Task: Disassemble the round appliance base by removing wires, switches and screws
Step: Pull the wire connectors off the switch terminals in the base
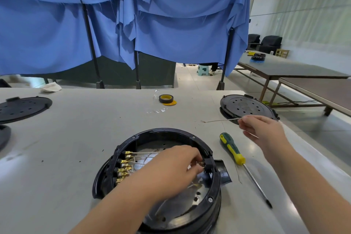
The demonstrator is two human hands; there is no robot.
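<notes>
The round appliance base lies open side up at the near edge of the surface, at its middle. A row of brass terminals with pale wires lines its left inner wall. The left grip reaches inside the base, fingers curled at a small terminal by the right inner wall; the fingers hide whether it is pinched. The right grip is raised over the right side of the surface, thumb and forefinger pinching one end of a loose wire. A green-and-yellow screwdriver lies just right of the base. A tape roll sits toward the far edge, a black perforated cover at the far right.
</notes>
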